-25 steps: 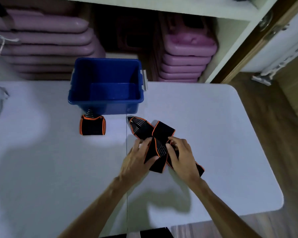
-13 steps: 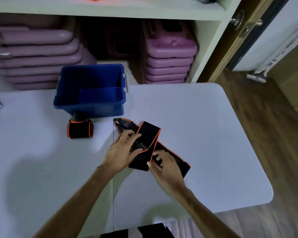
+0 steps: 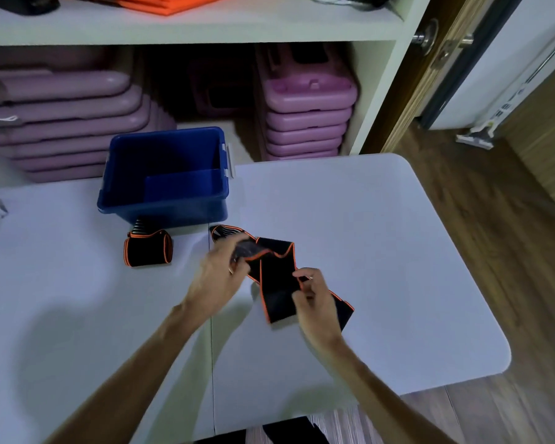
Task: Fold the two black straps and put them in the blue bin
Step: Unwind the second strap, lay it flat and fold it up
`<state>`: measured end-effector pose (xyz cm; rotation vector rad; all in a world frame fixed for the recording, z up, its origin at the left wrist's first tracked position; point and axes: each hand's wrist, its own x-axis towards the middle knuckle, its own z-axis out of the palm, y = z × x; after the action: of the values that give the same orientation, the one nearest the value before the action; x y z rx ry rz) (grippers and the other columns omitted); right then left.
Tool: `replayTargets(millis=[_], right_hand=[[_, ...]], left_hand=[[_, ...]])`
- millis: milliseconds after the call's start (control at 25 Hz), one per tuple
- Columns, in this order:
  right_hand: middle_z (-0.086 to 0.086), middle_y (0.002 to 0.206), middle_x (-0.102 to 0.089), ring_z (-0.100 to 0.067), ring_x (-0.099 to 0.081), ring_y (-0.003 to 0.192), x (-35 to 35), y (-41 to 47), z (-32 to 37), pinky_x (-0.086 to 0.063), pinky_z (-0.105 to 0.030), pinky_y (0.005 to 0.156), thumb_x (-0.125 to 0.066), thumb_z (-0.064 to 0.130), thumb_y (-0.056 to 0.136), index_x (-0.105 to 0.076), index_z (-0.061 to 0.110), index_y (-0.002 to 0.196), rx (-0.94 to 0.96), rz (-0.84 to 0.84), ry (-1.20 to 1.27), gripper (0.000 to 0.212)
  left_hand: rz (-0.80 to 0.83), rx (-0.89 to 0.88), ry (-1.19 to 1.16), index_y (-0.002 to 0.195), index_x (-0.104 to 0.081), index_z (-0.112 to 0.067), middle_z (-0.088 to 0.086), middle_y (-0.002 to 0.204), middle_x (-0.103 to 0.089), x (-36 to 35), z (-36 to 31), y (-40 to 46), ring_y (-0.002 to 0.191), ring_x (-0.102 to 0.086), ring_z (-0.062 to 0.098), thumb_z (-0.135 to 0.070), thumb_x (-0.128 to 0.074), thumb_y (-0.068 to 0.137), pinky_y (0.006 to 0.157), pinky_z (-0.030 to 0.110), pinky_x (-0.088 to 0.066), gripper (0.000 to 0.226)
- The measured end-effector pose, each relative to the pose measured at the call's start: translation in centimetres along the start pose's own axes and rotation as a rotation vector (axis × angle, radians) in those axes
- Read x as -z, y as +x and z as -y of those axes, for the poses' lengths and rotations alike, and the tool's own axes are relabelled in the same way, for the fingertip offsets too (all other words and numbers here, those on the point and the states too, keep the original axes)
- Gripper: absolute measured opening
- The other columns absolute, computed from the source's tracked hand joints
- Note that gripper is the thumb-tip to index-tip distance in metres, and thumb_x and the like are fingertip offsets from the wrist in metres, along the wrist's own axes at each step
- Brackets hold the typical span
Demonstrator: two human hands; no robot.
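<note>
Both forearms reach forward over the white surface. The left hand, blurred, grips the strap at its far end; the right hand pinches its near fold. A folded strap lies just before the bin.

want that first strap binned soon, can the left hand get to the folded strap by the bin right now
Probably not at once: the left hand is gripping the unfolded strap. The way itself looks free, only bare table between it and the folded strap in front of the blue bin.
</note>
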<state>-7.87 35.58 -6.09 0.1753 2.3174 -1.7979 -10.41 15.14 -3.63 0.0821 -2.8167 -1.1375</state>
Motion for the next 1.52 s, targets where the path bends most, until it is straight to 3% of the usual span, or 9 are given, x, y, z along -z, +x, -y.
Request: replayTargets(millis=[120, 240, 360, 520, 760, 1000, 1160, 1320, 1520], right_hand=[[-0.002, 0.079, -0.061, -0.028, -0.060, 0.069, 4.3, 0.8, -0.3, -0.046, -0.034, 0.060, -0.046, 0.006, 0.084, -0.059, 0.032, 0.099, -0.076, -0.095, -0.044, 0.032], [0.017, 0.085, -0.066, -0.018, -0.063, 0.084, 7.5, 0.9, -1.6, -0.045, -0.027, 0.069, -0.048, 0.000, 0.086, -0.063, 0.031, 0.094, -0.101, -0.111, -0.145, 0.035], [0.010, 0.099, -0.066, -0.012, -0.061, 0.097, 8.7, 0.6, -3.6, -0.045, -0.027, 0.079, -0.053, 0.003, 0.090, -0.061, 0.028, 0.098, -0.104, -0.054, -0.284, 0.027], [0.004, 0.114, -0.055, -0.005, -0.052, 0.110, 8.9, 0.0, -5.3, -0.044, -0.025, 0.091, -0.060, 0.027, 0.093, -0.054, 0.038, 0.117, -0.089, 0.017, -0.401, 0.027], [0.018, 0.124, -0.040, -0.013, -0.036, 0.114, 7.4, -1.2, -3.8, -0.036, -0.037, 0.095, -0.060, 0.074, 0.068, -0.017, 0.049, 0.144, 0.118, 0.098, -0.910, 0.090], [-0.001, 0.118, -0.053, -0.026, -0.052, 0.102, 6.9, -0.5, -5.1, -0.046, -0.040, 0.081, -0.065, 0.062, 0.067, -0.022, 0.037, 0.149, 0.235, 0.098, -1.115, 0.096], [-0.001, 0.125, -0.050, -0.027, -0.052, 0.103, 7.0, -0.6, -5.0, -0.049, -0.039, 0.080, -0.065, 0.055, 0.070, -0.033, 0.034, 0.146, 0.279, 0.130, -1.131, 0.085], [-0.004, 0.134, -0.051, -0.029, -0.047, 0.120, 7.5, -1.0, -5.1, -0.048, -0.045, 0.090, -0.070, 0.054, 0.069, -0.049, 0.030, 0.137, 0.332, 0.108, -1.056, 0.075], [0.005, 0.142, -0.042, -0.017, -0.038, 0.128, 10.1, -2.4, -5.1, -0.041, -0.037, 0.099, -0.067, 0.060, 0.078, -0.039, 0.037, 0.145, 0.318, 0.078, -0.907, 0.076]], left_hand=[[-0.207, 0.281, -0.116, 0.120, -0.057, -0.016, 0.001, 0.092, -0.066, 2.8, -0.3, 3.5, 0.079, -0.061, 0.018, -0.016, -0.057, 0.087, 0.069, 0.014, -0.038, 0.033], [-0.005, 0.456, -0.064, 0.122, -0.055, -0.013, 0.009, 0.093, -0.070, 2.9, 2.6, 5.7, 0.082, -0.068, 0.029, -0.025, -0.057, 0.088, 0.078, 0.033, -0.050, 0.036], [0.176, 0.396, 0.124, 0.113, -0.061, -0.010, 0.012, 0.085, -0.072, 1.5, 4.7, 5.6, 0.087, -0.068, 0.033, -0.026, -0.063, 0.086, 0.080, 0.036, -0.051, 0.032], [0.064, 0.306, 0.335, 0.109, -0.057, -0.016, 0.011, 0.106, -0.062, 0.8, 4.3, 5.4, 0.098, -0.063, 0.032, -0.045, -0.070, 0.078, 0.076, 0.042, -0.050, 0.045], [0.028, 0.352, 0.371, 0.116, -0.045, -0.008, 0.021, 0.116, -0.054, -1.1, 3.4, 6.7, 0.102, -0.060, 0.044, -0.038, -0.073, 0.078, 0.080, 0.055, -0.053, 0.056], [-0.031, 0.441, 0.285, 0.117, -0.048, -0.003, 0.025, 0.112, -0.057, -0.1, 5.2, 6.6, 0.101, -0.057, 0.045, -0.006, -0.061, 0.082, 0.082, 0.049, -0.046, 0.038], [0.043, 0.478, 0.312, 0.119, -0.047, -0.010, 0.022, 0.119, -0.053, 1.3, 5.5, 6.4, 0.105, -0.056, 0.046, -0.017, -0.070, 0.080, 0.086, 0.051, -0.045, 0.046], [-0.074, 0.293, 0.406, 0.101, -0.047, -0.015, 0.015, 0.111, -0.050, 1.1, 4.1, 5.7, 0.097, -0.060, 0.043, -0.022, -0.073, 0.080, 0.072, 0.053, -0.051, 0.034], [-0.098, 0.216, 0.309, 0.101, -0.052, -0.015, 0.011, 0.096, -0.064, 0.1, 3.7, 5.7, 0.086, -0.064, 0.035, -0.020, -0.064, 0.086, 0.065, 0.045, -0.054, 0.020]])
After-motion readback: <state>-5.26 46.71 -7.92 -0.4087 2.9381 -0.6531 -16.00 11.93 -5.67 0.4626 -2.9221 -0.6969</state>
